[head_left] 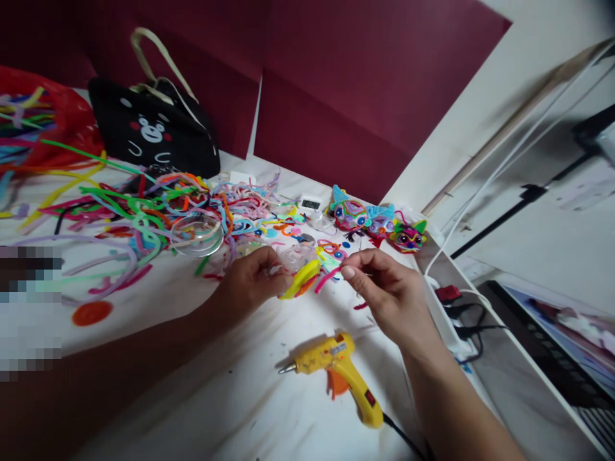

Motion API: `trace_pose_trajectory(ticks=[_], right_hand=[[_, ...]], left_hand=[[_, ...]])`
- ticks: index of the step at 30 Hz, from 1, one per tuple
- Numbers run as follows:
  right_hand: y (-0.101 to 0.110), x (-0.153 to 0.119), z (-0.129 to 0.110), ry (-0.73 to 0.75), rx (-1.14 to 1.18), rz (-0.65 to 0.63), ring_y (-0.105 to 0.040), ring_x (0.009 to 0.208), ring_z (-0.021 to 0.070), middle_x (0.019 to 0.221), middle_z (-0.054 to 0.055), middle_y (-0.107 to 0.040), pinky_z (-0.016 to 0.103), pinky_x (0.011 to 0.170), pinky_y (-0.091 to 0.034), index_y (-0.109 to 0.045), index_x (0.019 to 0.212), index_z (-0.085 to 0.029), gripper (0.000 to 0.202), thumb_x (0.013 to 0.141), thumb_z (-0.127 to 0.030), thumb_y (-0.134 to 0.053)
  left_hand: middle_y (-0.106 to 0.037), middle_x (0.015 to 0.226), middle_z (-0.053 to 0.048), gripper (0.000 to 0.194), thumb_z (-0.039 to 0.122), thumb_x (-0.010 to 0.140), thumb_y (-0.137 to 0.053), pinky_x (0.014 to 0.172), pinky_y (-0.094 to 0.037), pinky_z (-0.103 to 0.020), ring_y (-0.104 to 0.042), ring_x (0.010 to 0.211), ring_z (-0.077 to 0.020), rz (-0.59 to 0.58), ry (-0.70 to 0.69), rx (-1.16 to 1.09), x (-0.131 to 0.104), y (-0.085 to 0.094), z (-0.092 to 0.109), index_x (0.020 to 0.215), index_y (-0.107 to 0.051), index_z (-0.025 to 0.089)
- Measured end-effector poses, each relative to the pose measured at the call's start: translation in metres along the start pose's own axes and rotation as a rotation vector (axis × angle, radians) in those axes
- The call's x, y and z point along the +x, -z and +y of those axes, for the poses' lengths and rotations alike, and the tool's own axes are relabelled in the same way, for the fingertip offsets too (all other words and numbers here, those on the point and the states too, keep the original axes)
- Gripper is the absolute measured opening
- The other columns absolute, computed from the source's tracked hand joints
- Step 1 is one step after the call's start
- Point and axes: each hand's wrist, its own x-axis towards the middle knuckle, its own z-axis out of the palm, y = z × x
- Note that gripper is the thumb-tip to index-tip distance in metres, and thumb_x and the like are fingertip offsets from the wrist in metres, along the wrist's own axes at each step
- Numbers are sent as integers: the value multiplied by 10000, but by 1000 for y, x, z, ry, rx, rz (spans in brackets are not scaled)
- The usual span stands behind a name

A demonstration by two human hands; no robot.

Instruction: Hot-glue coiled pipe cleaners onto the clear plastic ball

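Observation:
My left hand (259, 278) is closed on a small craft piece (305, 280) with yellow, orange and pink fuzzy strips; its far side is hidden from me. Between the thumb and forefinger of my right hand (387, 288) is a short pink pipe cleaner (328, 279), its free end pointing toward the yellow piece. The two appear slightly apart. Below both hands, a yellow hot glue gun (331, 365) with an orange trigger lies on its side, nozzle pointing left. Behind the hands rests a partly covered piece with colourful loops and a blue dot (339, 254).
Tangled pipe cleaners (154, 218) spread over the left and back of the white table, around a clear round dish (196, 234). Finished-looking colourful animal faces (350, 214) stand at the back right. A black bag (154, 131), an orange disc (92, 313) and a power strip (449, 320) flank the area.

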Motion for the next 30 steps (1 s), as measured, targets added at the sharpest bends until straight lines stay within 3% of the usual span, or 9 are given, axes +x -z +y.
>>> trace_pose_trajectory(ticks=[8, 15, 30], right_hand=[[-16, -6, 9, 199, -27, 84, -612, 666, 125, 800, -13, -678, 228, 570, -482, -679, 922, -223, 49, 958, -256, -673], [-24, -6, 21, 330, -188, 122, -629, 704, 150, 833, 13, -682, 273, 627, -502, -666, 952, -222, 39, 978, -234, -641], [-26, -6, 26, 511, -331, 145, -605, 688, 132, 839, 9, -663, 246, 550, -463, -637, 961, -220, 85, 991, -141, -625]], left_hand=[[-491, 637, 39, 281, 404, 681, -760, 560, -324, -265, -441, 618, -146, -83, 42, -42, -5, -3, 8, 685, -551, 216], [-507, 638, 42, 291, 396, 677, -771, 560, -348, -258, -463, 616, -143, -129, 94, -118, -7, -3, 9, 700, -547, 213], [-535, 613, 56, 381, 376, 608, -864, 541, -369, -225, -464, 585, -112, -115, 188, -222, -8, -7, 14, 695, -539, 197]])
